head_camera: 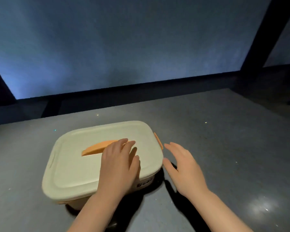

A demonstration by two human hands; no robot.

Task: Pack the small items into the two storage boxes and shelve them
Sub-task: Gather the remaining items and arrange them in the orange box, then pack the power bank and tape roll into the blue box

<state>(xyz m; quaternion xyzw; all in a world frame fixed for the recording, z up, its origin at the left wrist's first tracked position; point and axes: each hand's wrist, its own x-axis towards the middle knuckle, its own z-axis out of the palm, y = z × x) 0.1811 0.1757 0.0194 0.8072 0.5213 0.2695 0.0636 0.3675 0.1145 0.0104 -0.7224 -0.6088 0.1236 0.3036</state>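
On a dark grey shelf surface [216, 131], near the middle and slightly left, sits one storage box [146, 182], cream coloured, lid [77, 166] on. Lid has an orange handle [95, 148] lying along its top, far side of centre, and an orange clip [158, 140] on the right end; a thin orange edge also shows under the lid's near-left corner. Dark printed label on the box's near-right wall, too blurred to read.

Left hand [118, 166] lies palm-down on the lid, right half of it, fingers straight and loosely spread, tips touching or just over the right end of the handle; cannot tell if it presses. Right hand [185, 169] hovers just beside the box's right end, fingers straight and relaxed, thumb near the lid's right rim, holding nothing; contact with the box not clear. Both forearms bare, coming in from the near edge.

Far behind the surface, a bluish-grey back panel [124, 44] with dark frame posts at left and right. Small bright glints on the surface at near right.
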